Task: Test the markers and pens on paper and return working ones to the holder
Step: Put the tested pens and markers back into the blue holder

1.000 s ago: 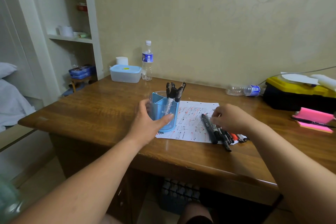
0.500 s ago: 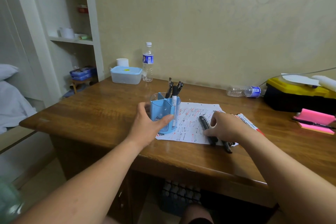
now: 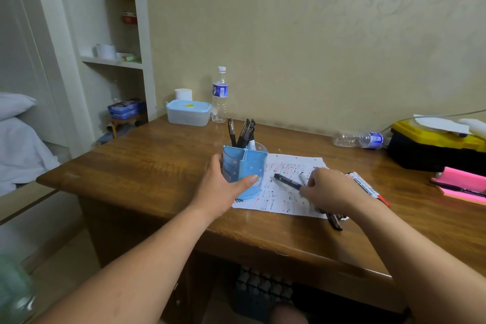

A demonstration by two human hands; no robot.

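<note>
Swung leftward, the dark marker (image 3: 288,181) slants toward the blue holder (image 3: 244,166).

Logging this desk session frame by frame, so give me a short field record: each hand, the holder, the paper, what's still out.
left hand: grips blue holder, upright
right hand: pinches end of dark marker over paper
holder contents: several black pens, standing
paper: red and black test strokes
still out: white markers right of right hand; dark pens near desk edge
</note>
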